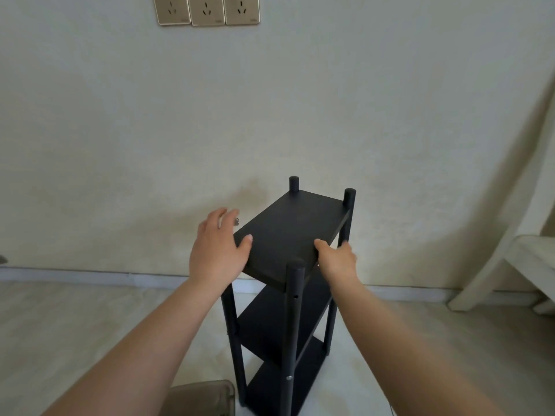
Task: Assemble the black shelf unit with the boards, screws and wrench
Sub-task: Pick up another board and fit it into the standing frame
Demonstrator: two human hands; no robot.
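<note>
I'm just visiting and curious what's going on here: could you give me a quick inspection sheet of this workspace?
Surface: pale floor, meeting a cream wall.
Job's things: black shelf unit standing upright, three boards on four posts; a screw head shows on the near post. No wrench seen.
Clutter: grey-brown object at the bottom edge, unclear what.
Hands: left hand rests on the top board's left edge, something small and metallic at its fingertips; right hand grips the right edge.
Cables: nothing seen.
Surroundings: three wall sockets; pale furniture at right.
</note>
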